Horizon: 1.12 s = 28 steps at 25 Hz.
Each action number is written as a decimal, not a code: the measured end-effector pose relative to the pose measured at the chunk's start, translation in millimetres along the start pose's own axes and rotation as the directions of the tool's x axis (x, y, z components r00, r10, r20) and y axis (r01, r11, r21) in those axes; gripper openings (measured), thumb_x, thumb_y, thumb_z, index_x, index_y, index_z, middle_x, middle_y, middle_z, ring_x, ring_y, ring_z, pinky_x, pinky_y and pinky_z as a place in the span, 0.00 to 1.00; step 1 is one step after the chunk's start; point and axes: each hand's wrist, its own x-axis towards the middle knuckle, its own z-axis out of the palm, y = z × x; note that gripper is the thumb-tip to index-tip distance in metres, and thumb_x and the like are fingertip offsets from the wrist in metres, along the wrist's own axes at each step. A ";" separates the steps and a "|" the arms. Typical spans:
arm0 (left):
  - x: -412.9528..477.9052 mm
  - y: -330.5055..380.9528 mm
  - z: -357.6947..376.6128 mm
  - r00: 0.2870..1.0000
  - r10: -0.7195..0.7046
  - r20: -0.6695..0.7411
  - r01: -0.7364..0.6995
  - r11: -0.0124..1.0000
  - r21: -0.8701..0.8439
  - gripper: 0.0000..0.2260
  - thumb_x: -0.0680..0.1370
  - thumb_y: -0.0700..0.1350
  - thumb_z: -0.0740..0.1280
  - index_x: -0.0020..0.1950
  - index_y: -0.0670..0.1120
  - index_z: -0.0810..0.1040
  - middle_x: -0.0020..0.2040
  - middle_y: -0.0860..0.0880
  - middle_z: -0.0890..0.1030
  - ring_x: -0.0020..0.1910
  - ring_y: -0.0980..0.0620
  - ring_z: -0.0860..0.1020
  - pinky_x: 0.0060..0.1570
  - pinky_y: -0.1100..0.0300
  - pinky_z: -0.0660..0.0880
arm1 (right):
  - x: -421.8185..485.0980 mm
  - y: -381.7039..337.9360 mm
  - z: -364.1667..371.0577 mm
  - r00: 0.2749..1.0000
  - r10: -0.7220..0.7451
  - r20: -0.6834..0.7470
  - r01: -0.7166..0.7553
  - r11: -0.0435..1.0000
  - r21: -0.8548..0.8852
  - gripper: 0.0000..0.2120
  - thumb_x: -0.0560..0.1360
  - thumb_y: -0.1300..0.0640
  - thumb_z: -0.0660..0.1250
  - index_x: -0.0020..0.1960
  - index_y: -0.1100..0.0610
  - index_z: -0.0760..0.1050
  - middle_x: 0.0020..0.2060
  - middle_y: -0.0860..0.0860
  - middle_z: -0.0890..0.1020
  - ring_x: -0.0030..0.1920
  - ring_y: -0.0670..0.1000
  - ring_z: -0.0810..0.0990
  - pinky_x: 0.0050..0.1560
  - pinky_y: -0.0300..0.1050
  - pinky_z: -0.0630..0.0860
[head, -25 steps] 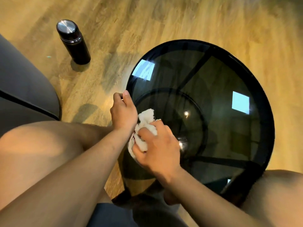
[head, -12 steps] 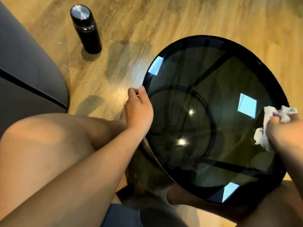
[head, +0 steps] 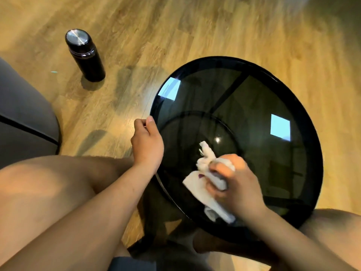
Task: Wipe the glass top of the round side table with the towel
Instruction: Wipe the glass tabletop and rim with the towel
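Here, left hand (head: pixel 147 147) on rim (head: pixel 224 60), towel (head: pixel 197 184) near centre.

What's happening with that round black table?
A seated person is wiping the round side table's glass top. The right-hand grip holds a crumpled white towel against the glass near the front, while the left-hand grip holds the table's rim at the left edge. A black flask stands on the wooden floor nearby.

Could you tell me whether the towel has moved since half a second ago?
Yes. The towel, gripped by the right hand, has swept from the right rim of the table back toward the left hand at its left rim.
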 end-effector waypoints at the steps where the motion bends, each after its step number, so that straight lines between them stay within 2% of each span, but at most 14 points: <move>1: 0.1 -0.3 -0.3 1.000 -0.004 -0.002 0.004 1.000 0.004 0.14 0.83 0.55 0.51 0.47 0.48 0.67 0.35 0.51 0.73 0.31 0.56 0.70 0.26 0.64 0.62 | -7.3 37.4 -14.1 0.989 0.145 -0.035 -0.147 0.986 -0.075 0.14 0.68 0.40 0.66 0.49 0.45 0.75 0.49 0.49 0.77 0.50 0.53 0.77 0.45 0.42 0.73; 3: 0.9 -1.0 0.3 1.000 0.004 0.002 -0.004 1.000 0.004 0.14 0.83 0.56 0.51 0.47 0.48 0.67 0.34 0.51 0.72 0.31 0.56 0.71 0.24 0.65 0.63 | -11.4 120.7 -47.3 0.891 0.444 -0.095 -0.454 0.867 -0.206 0.19 0.69 0.37 0.62 0.54 0.47 0.74 0.49 0.52 0.78 0.53 0.58 0.77 0.50 0.50 0.75; 5: 1.3 -2.1 0.7 1.000 0.008 0.009 -0.008 1.000 -0.008 0.14 0.83 0.56 0.51 0.47 0.48 0.67 0.34 0.51 0.72 0.30 0.56 0.70 0.23 0.68 0.65 | -5.1 181.1 -79.4 0.704 0.690 -0.167 -0.710 0.684 -0.166 0.27 0.67 0.36 0.60 0.59 0.51 0.72 0.48 0.55 0.80 0.48 0.60 0.78 0.51 0.58 0.78; 8: 1.8 -2.0 0.7 1.000 0.007 0.007 -0.007 1.000 -0.024 0.14 0.83 0.55 0.51 0.48 0.47 0.68 0.35 0.50 0.72 0.30 0.57 0.71 0.23 0.72 0.65 | 25.7 186.4 -79.9 0.519 0.828 -0.210 -0.849 0.527 -0.019 0.27 0.65 0.39 0.61 0.56 0.57 0.71 0.48 0.59 0.82 0.41 0.60 0.80 0.47 0.61 0.80; 9: 1.6 -2.0 0.7 1.000 0.004 0.006 -0.004 1.000 -0.026 0.14 0.83 0.55 0.51 0.48 0.47 0.68 0.35 0.50 0.73 0.30 0.57 0.72 0.23 0.73 0.66 | 41.4 168.1 -67.7 0.500 0.840 -0.209 -0.854 0.519 0.044 0.27 0.67 0.40 0.61 0.57 0.58 0.72 0.47 0.61 0.82 0.43 0.62 0.81 0.47 0.60 0.80; 10: 1.5 -1.9 0.4 1.000 -0.001 0.008 0.001 0.999 -0.033 0.14 0.83 0.55 0.51 0.49 0.46 0.68 0.35 0.50 0.73 0.29 0.58 0.72 0.23 0.73 0.66 | 57.2 143.2 -53.4 0.536 0.810 -0.240 -0.826 0.561 0.051 0.26 0.68 0.41 0.61 0.57 0.58 0.74 0.46 0.62 0.82 0.45 0.65 0.82 0.47 0.58 0.79; 12: 1.6 -1.6 0.4 1.000 -0.007 0.016 0.007 0.999 -0.037 0.15 0.83 0.55 0.51 0.49 0.45 0.68 0.35 0.49 0.72 0.29 0.56 0.70 0.22 0.70 0.66 | 78.8 71.4 -23.0 0.701 0.645 -0.304 -0.693 0.717 -0.075 0.21 0.68 0.44 0.62 0.54 0.54 0.78 0.43 0.61 0.81 0.44 0.66 0.81 0.42 0.51 0.74; 15: 1.1 0.8 -0.1 1.000 0.006 0.006 -0.006 1.000 -0.017 0.15 0.83 0.54 0.52 0.49 0.43 0.68 0.35 0.49 0.72 0.31 0.54 0.70 0.25 0.61 0.63 | 72.5 -47.2 23.3 0.932 0.323 -0.165 -0.336 0.940 -0.057 0.15 0.66 0.43 0.63 0.48 0.49 0.78 0.44 0.54 0.78 0.43 0.59 0.77 0.37 0.44 0.66; 17: 1.3 1.3 0.1 1.000 0.027 -0.002 -0.027 1.000 -0.005 0.14 0.83 0.53 0.53 0.49 0.43 0.68 0.34 0.50 0.72 0.32 0.56 0.70 0.26 0.62 0.62 | 48.0 -89.5 33.6 0.996 0.071 -0.050 -0.071 0.997 0.017 0.14 0.67 0.42 0.63 0.48 0.46 0.77 0.46 0.51 0.77 0.44 0.53 0.73 0.36 0.42 0.68; 19: 1.2 0.2 -0.2 1.000 0.019 0.002 -0.019 1.000 -0.015 0.14 0.83 0.54 0.52 0.47 0.45 0.68 0.34 0.50 0.72 0.31 0.55 0.70 0.25 0.68 0.65 | 21.6 -68.0 26.5 0.997 -0.074 -0.011 0.075 0.994 0.073 0.12 0.67 0.45 0.67 0.48 0.49 0.79 0.46 0.50 0.78 0.45 0.50 0.74 0.37 0.42 0.72; 20: 1.2 -0.1 -0.3 1.000 0.006 0.014 -0.006 1.000 -0.027 0.14 0.83 0.55 0.52 0.46 0.48 0.67 0.34 0.50 0.72 0.30 0.55 0.70 0.24 0.70 0.65 | 10.6 -40.9 16.2 0.998 -0.063 -0.029 0.064 0.996 0.060 0.11 0.67 0.48 0.70 0.48 0.50 0.80 0.45 0.51 0.79 0.45 0.50 0.75 0.39 0.42 0.73; 22: 1.7 -1.6 -0.3 0.999 -0.012 0.032 0.014 0.998 -0.053 0.13 0.82 0.56 0.52 0.44 0.51 0.66 0.34 0.51 0.72 0.29 0.57 0.70 0.22 0.71 0.65 | -1.3 29.9 -10.4 0.986 0.146 -0.079 -0.153 0.984 -0.092 0.10 0.68 0.50 0.74 0.48 0.49 0.80 0.47 0.52 0.79 0.49 0.53 0.76 0.42 0.44 0.74; 25: 3.1 -3.2 -0.1 1.000 -0.003 0.026 0.004 0.998 -0.068 0.12 0.82 0.56 0.52 0.44 0.51 0.66 0.34 0.51 0.73 0.28 0.59 0.73 0.23 0.73 0.65 | 13.8 140.1 -48.0 0.870 0.487 -0.075 -0.479 0.800 -0.362 0.17 0.73 0.44 0.64 0.57 0.51 0.77 0.55 0.56 0.76 0.58 0.61 0.72 0.51 0.50 0.74; 28: 3.3 -4.6 0.4 1.000 0.004 0.019 -0.003 0.998 -0.056 0.13 0.82 0.56 0.52 0.45 0.51 0.67 0.35 0.51 0.73 0.31 0.56 0.72 0.25 0.74 0.66 | 59.8 156.7 -55.9 0.723 0.666 -0.185 -0.690 0.679 -0.252 0.21 0.73 0.44 0.61 0.61 0.54 0.74 0.58 0.61 0.77 0.59 0.64 0.75 0.60 0.57 0.74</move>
